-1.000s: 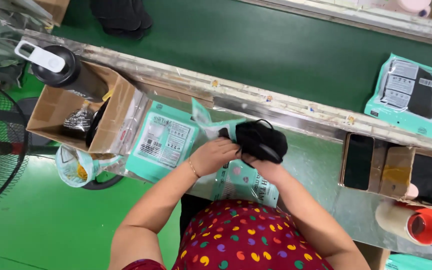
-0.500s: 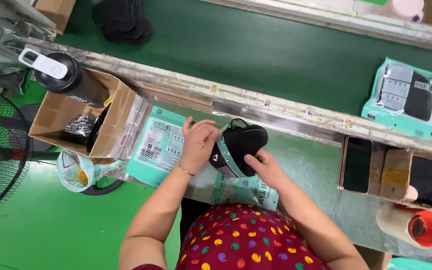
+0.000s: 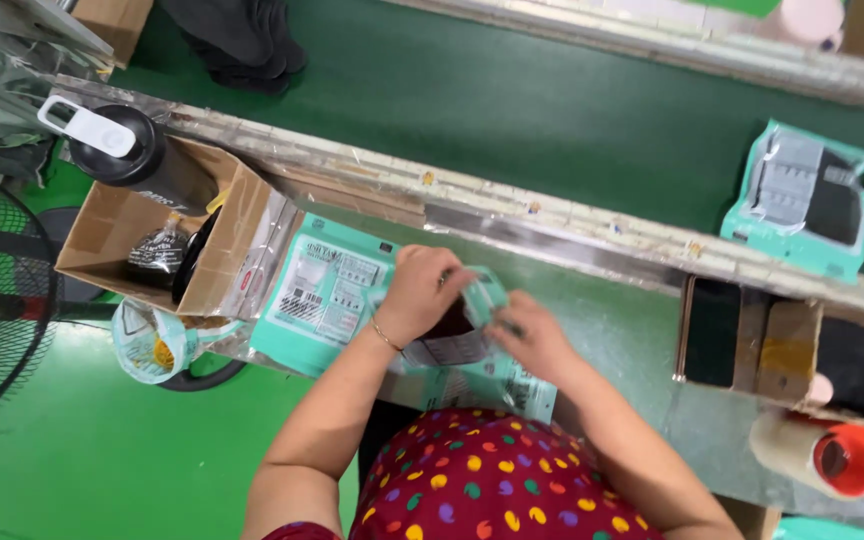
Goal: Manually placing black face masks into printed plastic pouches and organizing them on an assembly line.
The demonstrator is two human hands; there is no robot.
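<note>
While both hands work at the middle of the table [image 3: 632, 330], the teal pouch [image 3: 472, 320] lies directly between them. The left hand [image 3: 422, 295] closes its fingers over the pouch's left and upper edge; the right hand [image 3: 532, 335] pinches its right edge. A dark item shows in the pouch mouth. The pouch's long axis runs roughly toward and away from the person. Both hands are equally near. A stack of teal pouches [image 3: 327, 290] lies just left.
</note>
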